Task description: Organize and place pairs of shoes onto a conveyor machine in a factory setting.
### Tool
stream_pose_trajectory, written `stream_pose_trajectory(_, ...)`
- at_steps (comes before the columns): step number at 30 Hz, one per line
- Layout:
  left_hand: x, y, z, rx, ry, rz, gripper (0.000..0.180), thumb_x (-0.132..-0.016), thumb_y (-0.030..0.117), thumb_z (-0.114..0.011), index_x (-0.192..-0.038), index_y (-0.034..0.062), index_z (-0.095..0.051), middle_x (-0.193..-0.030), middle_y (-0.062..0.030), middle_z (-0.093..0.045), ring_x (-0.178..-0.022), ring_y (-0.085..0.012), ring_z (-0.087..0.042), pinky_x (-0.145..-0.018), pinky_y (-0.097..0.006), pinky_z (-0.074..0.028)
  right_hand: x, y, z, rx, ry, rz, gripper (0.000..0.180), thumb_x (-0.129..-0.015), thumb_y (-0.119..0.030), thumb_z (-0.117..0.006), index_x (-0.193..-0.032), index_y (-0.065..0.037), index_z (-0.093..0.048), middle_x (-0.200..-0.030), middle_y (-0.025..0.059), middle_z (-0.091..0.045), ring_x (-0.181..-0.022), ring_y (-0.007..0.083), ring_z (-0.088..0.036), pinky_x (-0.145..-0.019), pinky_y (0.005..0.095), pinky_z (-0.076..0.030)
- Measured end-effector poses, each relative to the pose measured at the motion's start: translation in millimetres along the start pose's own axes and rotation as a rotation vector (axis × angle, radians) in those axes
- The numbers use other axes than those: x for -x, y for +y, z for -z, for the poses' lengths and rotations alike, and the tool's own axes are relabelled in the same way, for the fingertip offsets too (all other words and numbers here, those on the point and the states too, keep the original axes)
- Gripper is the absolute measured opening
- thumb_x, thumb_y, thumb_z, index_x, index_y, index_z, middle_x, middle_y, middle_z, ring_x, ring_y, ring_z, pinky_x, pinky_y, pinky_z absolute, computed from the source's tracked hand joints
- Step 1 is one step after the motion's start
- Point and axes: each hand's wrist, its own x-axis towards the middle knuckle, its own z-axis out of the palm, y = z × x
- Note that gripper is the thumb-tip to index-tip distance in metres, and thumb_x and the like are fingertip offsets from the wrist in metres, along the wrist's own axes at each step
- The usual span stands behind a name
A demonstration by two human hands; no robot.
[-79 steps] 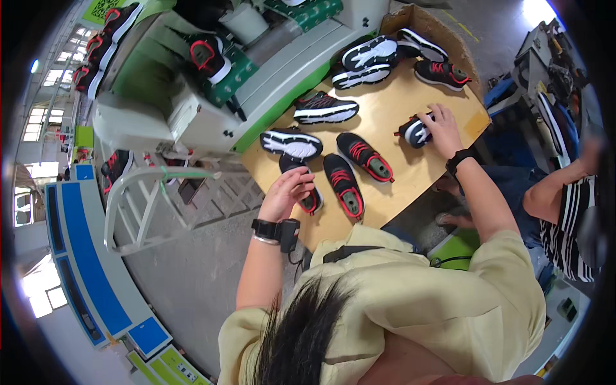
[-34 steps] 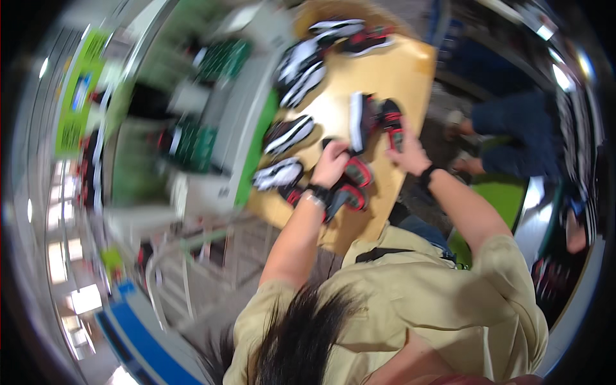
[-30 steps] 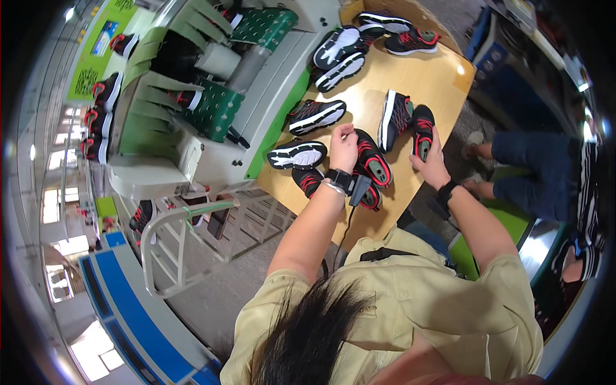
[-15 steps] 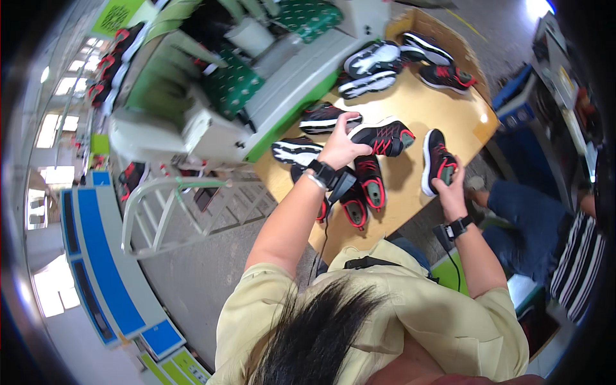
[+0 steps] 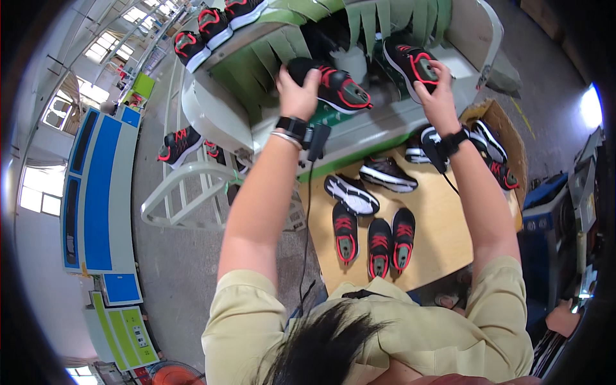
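Head view: both arms reach up and forward to a conveyor machine (image 5: 449, 38) hung with green strip curtains (image 5: 333, 19). The left hand (image 5: 296, 93) is closed around the heel end of a black and red shoe (image 5: 333, 86), gripping it from the left, with the toe pointing right and the shoe held level in front of the curtain opening. The right hand (image 5: 439, 96) grips a second black and red shoe (image 5: 410, 61) from below and from the right, fingers wrapped on its side; this shoe sits tilted, further right at the same opening, near the machine's pale right wall. The 2 held shoes are apart, with a white cup-like part (image 5: 351, 61) between them. Each wrist wears a dark band with a small black device, and a cable hangs down from each.

Below the arms lies a wooden table (image 5: 443, 212). Near its front edge 3 shoes (image 5: 375, 240) lie side by side, soles down, toes toward the person. Toward the far edge, just under the machine, 2 shoes (image 5: 369, 183) lie on their sides showing white soles. More shoes (image 5: 491, 154) lie at the table's far right corner.

On top of the machine, at its left end, 2 more shoes (image 5: 205, 35) rest. 1 shoe (image 5: 176, 144) sits on a pale rack (image 5: 186, 192) left of the table.
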Motion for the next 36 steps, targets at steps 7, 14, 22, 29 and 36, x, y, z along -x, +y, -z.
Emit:
stream_pose_trajectory(7, 23.8, 28.0, -94.9, -0.132, -0.160, 0.393, 0.120, -0.061, 0.044, -0.080, -0.153, 0.0102, -0.010, -0.156, -0.0307, -0.009, -0.144, -0.0476, -0.013, -0.117, -0.051, -0.015, 10.1, 46.0, -38.8, 0.237, -0.147, -0.087, 0.072, -0.085, -0.012, -0.066, -0.148, -0.012, -0.031, -0.141, 0.0216, -0.046, -0.124, 0.0388, -0.049, -0.104, 0.0442, -0.039)
stream_pose_trajectory(14, 10.8, -13.0, -63.5, 0.144, -0.095, 0.019, 0.075, -0.071, 0.020, -0.073, -0.135, -0.0045, -0.041, -0.135, -0.0269, -0.046, -0.125, -0.0379, -0.047, -0.105, -0.039, -0.039, 208.3, 96.0, 2.9, 0.189, -0.908, -0.131, 0.085, -0.073, -0.018, -0.080, -0.144, -0.002, -0.035, -0.134, 0.0254, -0.052, -0.124, 0.0414, -0.049, -0.106, 0.0449, -0.039)
stream_pose_trajectory(22, 205.6, -40.0, 21.7, 0.369, -0.583, 0.324, 0.062, -0.092, 0.025, -0.068, -0.141, 0.0011, -0.040, -0.138, -0.0159, -0.050, -0.126, -0.0248, -0.050, -0.105, -0.037, -0.040, 236.8, 42.8, 40.4, -0.174, -0.593, -0.391, 0.076, -0.075, 0.004, -0.070, -0.143, -0.002, -0.037, -0.137, 0.0225, -0.049, -0.129, 0.0349, -0.048, -0.108, 0.0372, -0.037)
stream_pose_trajectory(29, 250.0, 15.6, 76.7, 1.086, -0.827, 1.022, 0.059, -0.085, 0.011, -0.065, -0.139, 0.0008, -0.044, -0.128, -0.0137, -0.058, -0.117, -0.0232, -0.059, -0.103, -0.035, -0.045, 239.1, -35.5, 50.0, -0.031, -0.595, 0.038, 0.069, -0.076, 0.001, -0.068, -0.140, -0.007, -0.041, -0.135, 0.0187, -0.049, -0.129, 0.0371, -0.043, -0.110, 0.0424, -0.033)
stream_pose_trajectory(36, 212.4, 33.5, 86.3, 0.717, -0.209, 0.424, 0.063, -0.079, 0.007, -0.067, -0.135, -0.0048, -0.042, -0.123, -0.0138, -0.053, -0.108, -0.0209, -0.056, -0.095, -0.031, -0.046, 369.5, -30.3, 82.0, -0.013, -0.677, -0.563, 0.101, -0.075, -0.019, -0.078, -0.151, -0.003, -0.014, -0.147, 0.0244, -0.029, -0.137, 0.0385, -0.031, -0.115, 0.0424, -0.026)
